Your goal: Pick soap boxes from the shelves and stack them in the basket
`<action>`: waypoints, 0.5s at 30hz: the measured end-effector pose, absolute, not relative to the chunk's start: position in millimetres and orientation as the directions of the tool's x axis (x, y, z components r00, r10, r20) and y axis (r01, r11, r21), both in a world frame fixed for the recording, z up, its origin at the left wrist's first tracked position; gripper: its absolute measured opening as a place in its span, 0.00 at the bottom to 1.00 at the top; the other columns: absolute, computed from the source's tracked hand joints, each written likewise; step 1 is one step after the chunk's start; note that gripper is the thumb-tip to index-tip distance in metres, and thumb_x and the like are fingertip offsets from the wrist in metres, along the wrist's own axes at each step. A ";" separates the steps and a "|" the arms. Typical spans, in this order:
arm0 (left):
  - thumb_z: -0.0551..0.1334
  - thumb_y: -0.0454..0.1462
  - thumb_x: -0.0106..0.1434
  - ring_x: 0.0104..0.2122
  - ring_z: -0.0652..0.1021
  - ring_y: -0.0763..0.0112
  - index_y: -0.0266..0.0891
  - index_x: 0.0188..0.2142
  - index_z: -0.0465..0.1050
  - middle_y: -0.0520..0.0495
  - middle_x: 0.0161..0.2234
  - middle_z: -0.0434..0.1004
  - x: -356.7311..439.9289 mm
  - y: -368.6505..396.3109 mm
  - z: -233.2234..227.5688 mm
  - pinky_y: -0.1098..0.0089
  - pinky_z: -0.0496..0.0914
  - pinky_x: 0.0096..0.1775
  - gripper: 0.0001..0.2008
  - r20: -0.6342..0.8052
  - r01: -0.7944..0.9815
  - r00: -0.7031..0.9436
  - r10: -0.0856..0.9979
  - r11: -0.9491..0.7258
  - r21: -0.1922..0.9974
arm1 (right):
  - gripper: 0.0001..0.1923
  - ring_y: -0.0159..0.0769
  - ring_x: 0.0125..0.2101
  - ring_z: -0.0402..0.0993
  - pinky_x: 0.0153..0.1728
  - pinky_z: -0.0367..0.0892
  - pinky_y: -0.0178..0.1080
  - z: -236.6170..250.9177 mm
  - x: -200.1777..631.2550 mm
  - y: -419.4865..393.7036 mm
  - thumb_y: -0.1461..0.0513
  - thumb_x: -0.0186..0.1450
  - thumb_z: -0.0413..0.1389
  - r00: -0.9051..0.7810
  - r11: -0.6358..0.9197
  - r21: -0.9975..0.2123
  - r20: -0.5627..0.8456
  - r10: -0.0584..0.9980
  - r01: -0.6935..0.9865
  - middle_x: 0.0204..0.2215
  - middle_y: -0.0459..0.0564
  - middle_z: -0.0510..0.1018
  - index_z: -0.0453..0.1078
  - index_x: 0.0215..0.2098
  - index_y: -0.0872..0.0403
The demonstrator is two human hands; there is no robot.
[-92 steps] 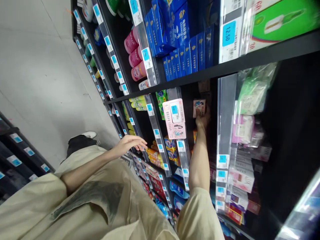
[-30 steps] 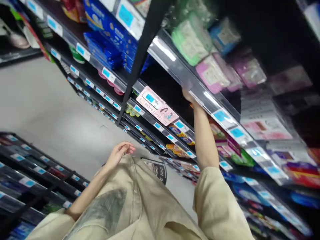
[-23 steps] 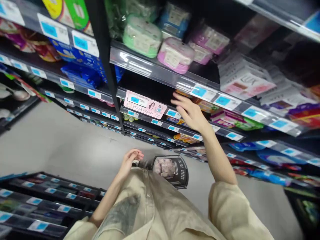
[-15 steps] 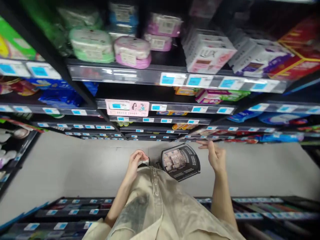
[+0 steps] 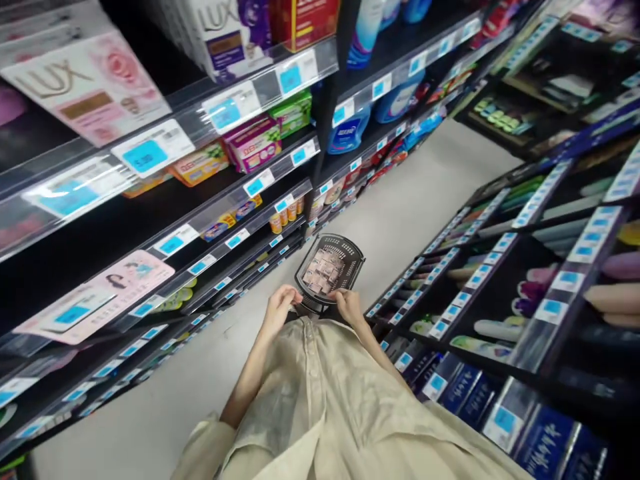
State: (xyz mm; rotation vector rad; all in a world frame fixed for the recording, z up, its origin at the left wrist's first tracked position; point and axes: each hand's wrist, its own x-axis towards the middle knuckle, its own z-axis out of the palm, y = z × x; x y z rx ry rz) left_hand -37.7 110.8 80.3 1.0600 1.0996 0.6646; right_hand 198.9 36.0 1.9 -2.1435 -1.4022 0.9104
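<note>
A black shopping basket (image 5: 350, 250) stands in the aisle in front of me, with several small packs (image 5: 324, 272) inside. My left hand (image 5: 279, 311) is curled at the left end of the basket's dark handle (image 5: 309, 311). My right hand (image 5: 349, 307) rests against the basket's near rim, fingers bent; whether it grips is unclear. Neither hand carries a product. My beige shirt (image 5: 320, 400) fills the lower middle.
Black shelves (image 5: 165, 220) on the left hold Lux boxes (image 5: 90, 87), green and purple boxes (image 5: 270, 127) and blue price tags. Another shelf unit (image 5: 525, 280) with tubes and blue boxes stands close on the right. Grey floor (image 5: 420, 193) runs ahead between them.
My right hand left the shelf empty and dropped to the basket's rim. My view swung from the left shelves to down the aisle. The left hand stayed low by the handle.
</note>
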 end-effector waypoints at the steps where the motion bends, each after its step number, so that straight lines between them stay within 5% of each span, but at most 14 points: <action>1: 0.61 0.51 0.69 0.38 0.82 0.64 0.40 0.37 0.74 0.46 0.35 0.84 -29.6 113.7 79.3 0.66 0.74 0.45 0.17 -0.360 0.118 0.398 0.844 0.342 0.932 | 0.26 0.39 0.37 0.86 0.42 0.75 0.33 -2.2 200.2 39.7 0.61 0.69 0.43 0.289 -0.417 -0.662 -0.301 0.909 0.622 0.35 0.52 0.88 0.85 0.35 0.53; 8: 0.55 0.42 0.75 0.47 0.82 0.62 0.41 0.47 0.76 0.45 0.45 0.84 12.1 106.2 61.6 0.63 0.73 0.54 0.13 -0.261 0.453 0.533 0.805 -0.011 0.892 | 0.28 0.42 0.38 0.85 0.43 0.72 0.35 -31.4 246.2 52.1 0.62 0.72 0.41 0.347 -0.557 -0.574 -0.440 0.828 0.600 0.35 0.56 0.88 0.80 0.26 0.55; 11: 0.55 0.39 0.74 0.55 0.78 0.57 0.39 0.53 0.76 0.41 0.52 0.81 14.4 95.3 33.7 0.58 0.70 0.59 0.14 -0.343 0.691 0.552 0.760 -0.187 0.698 | 0.22 0.44 0.38 0.84 0.43 0.70 0.36 -49.0 268.2 52.3 0.62 0.72 0.47 0.283 -0.580 -0.524 -0.540 0.792 0.624 0.32 0.57 0.87 0.80 0.27 0.55; 15: 0.58 0.38 0.73 0.61 0.73 0.51 0.37 0.59 0.75 0.37 0.60 0.75 4.3 88.9 -12.5 0.56 0.66 0.64 0.19 -0.600 0.859 0.506 0.619 -0.297 0.418 | 0.13 0.47 0.45 0.84 0.47 0.69 0.37 -81.4 278.9 47.1 0.64 0.69 0.54 0.223 -0.618 -0.475 -0.650 0.726 0.626 0.41 0.59 0.87 0.81 0.41 0.57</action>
